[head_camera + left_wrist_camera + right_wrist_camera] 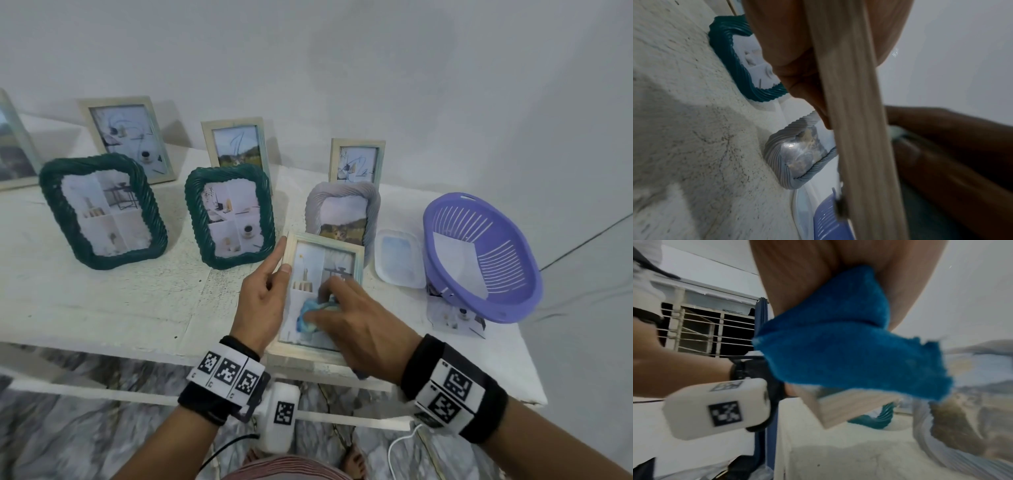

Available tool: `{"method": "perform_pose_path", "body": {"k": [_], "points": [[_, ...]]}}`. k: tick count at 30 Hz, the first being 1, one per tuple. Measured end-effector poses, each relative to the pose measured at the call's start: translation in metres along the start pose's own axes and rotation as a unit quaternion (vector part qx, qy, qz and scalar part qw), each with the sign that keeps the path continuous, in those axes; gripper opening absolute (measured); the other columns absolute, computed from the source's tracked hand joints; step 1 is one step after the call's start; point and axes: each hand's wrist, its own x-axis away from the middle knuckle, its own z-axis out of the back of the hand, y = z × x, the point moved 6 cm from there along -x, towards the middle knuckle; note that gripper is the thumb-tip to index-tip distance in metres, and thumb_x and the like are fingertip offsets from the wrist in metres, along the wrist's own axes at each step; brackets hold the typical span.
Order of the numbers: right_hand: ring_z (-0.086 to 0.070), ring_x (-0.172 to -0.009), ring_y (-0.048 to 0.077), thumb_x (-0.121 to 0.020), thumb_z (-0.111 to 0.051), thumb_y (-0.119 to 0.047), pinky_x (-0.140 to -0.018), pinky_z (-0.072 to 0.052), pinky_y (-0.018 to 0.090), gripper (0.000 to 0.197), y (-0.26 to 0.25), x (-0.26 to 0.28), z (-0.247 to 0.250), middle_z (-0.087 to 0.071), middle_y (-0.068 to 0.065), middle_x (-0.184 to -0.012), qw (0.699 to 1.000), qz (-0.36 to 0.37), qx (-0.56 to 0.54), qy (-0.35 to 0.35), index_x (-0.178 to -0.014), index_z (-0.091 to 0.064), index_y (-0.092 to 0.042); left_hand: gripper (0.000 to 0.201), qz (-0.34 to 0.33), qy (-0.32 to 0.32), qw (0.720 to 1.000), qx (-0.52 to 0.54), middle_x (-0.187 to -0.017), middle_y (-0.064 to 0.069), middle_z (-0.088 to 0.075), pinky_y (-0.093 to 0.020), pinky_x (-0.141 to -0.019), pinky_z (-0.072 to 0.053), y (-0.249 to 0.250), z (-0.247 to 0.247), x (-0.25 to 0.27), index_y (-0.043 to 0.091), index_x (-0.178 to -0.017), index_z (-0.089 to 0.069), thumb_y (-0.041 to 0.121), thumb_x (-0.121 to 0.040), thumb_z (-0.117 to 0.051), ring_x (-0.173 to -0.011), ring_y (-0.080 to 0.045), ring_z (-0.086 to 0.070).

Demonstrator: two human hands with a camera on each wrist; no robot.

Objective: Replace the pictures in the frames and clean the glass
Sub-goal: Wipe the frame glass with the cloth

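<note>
While left grip (262,301) clasps upright frame (356,260), right grip (356,320) clutches cloth (313,317).

I see a pale wooden frame (323,260) tilted up at the table's near edge, its glass over a four-panel interior print. A crumpled blue cloth (317,313) lies against the lower glass. Seven other frames stand upright behind.
</note>
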Motion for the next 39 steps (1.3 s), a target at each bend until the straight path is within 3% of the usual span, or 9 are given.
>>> {"method": "perform_pose_path", "body": {"k": [3,6,9,13,18,26,31,35,39], "points": [[-0.047,-0.09,0.025,-0.091,-0.057,-0.009,-0.07,-0.05,0.037,0.023,-0.011,0.006,-0.004,-0.047,0.009,-0.106,0.998,0.042,-0.027,-0.038,-0.109,-0.068,-0.019,0.049,0.007,-0.006,1.0,-0.005,-0.104,-0.001,-0.04,-0.038,-0.081,-0.039,-0.002,-0.001,0.0,0.051,-0.141,-0.043,0.047,-0.092,-0.049,-0.089,-0.016,-0.042],[-0.043,-0.094,0.023,-0.09,-0.053,-0.011,-0.067,-0.052,0.038,0.025,0.0,0.01,0.001,-0.046,0.007,-0.109,0.996,0.051,0.017,-0.065,-0.107,-0.068,-0.022,0.043,0.004,0.009,1.0,-0.018,-0.1,-0.001,-0.043,-0.034,-0.073,-0.038,-0.002,0.003,0.002,0.046,-0.142,-0.043,0.035,-0.101,-0.048,-0.078,-0.016,-0.04],[-0.042,-0.09,0.023,-0.086,-0.036,-0.011,-0.059,-0.052,0.037,0.035,0.017,0.007,0.01,-0.049,0.009,-0.107,0.995,0.028,0.078,-0.049,-0.097,-0.069,-0.017,0.043,-0.006,0.009,1.0,-0.017,-0.105,0.0,-0.04,-0.036,-0.079,-0.039,-0.001,0.006,0.001,0.043,-0.143,-0.044,0.028,-0.103,-0.047,-0.087,-0.014,-0.041],[-0.045,-0.088,0.025,-0.085,-0.041,-0.009,-0.063,-0.051,0.039,0.028,0.02,0.001,0.014,-0.049,0.011,-0.107,0.996,-0.009,0.091,-0.016,-0.093,-0.068,-0.013,0.043,0.0,0.012,1.0,-0.014,-0.107,0.001,-0.037,-0.037,-0.083,-0.038,-0.001,0.007,0.0,0.042,-0.144,-0.044,0.028,-0.103,-0.047,-0.092,-0.015,-0.039],[-0.042,-0.092,0.021,-0.087,-0.06,-0.01,-0.064,-0.05,0.032,0.021,0.0,0.014,-0.001,-0.047,0.007,-0.108,0.996,0.041,0.021,-0.075,-0.104,-0.069,-0.019,0.048,0.013,0.014,1.0,-0.008,-0.101,-0.001,-0.043,-0.037,-0.076,-0.04,-0.004,0.011,0.001,0.051,-0.139,-0.045,0.048,-0.091,-0.049,-0.083,-0.018,-0.043],[-0.043,-0.084,0.026,-0.075,-0.062,0.001,-0.06,-0.049,0.039,0.021,0.036,-0.001,0.006,-0.049,0.012,-0.106,0.99,-0.076,0.114,0.025,-0.091,-0.065,-0.012,0.044,-0.006,0.023,0.999,-0.031,-0.084,-0.002,-0.04,-0.027,-0.063,-0.032,0.001,0.005,0.006,0.042,-0.144,-0.044,0.025,-0.104,-0.047,-0.065,-0.016,-0.032],[-0.046,-0.087,0.023,-0.08,-0.066,-0.007,-0.063,-0.05,0.032,0.018,0.015,0.01,-0.004,-0.049,0.008,-0.107,0.999,-0.011,0.038,-0.033,-0.096,-0.07,-0.015,0.043,-0.011,0.039,0.998,-0.044,-0.073,-0.005,-0.034,-0.022,-0.052,-0.028,0.004,0.011,0.008,0.037,-0.143,-0.045,0.021,-0.103,-0.047,-0.056,-0.011,-0.026],[-0.045,-0.087,0.024,-0.081,-0.051,-0.006,-0.054,-0.05,0.032,0.023,0.015,0.014,-0.002,-0.05,0.009,-0.107,0.994,0.012,0.092,-0.049,-0.092,-0.069,-0.015,0.043,-0.01,0.031,0.998,-0.045,-0.072,-0.003,-0.034,-0.022,-0.054,-0.031,0.005,0.009,0.006,0.041,-0.143,-0.045,0.024,-0.104,-0.047,-0.058,-0.013,-0.03],[-0.045,-0.082,0.025,-0.081,-0.038,-0.005,-0.058,-0.043,0.032,0.03,0.033,0.0,0.007,-0.05,0.011,-0.104,0.985,-0.036,0.167,-0.012,-0.086,-0.066,-0.013,0.043,-0.003,0.007,1.0,-0.03,-0.091,-0.001,-0.043,-0.033,-0.07,-0.037,0.0,0.005,0.002,0.048,-0.143,-0.042,0.035,-0.102,-0.047,-0.073,-0.017,-0.038]]}}
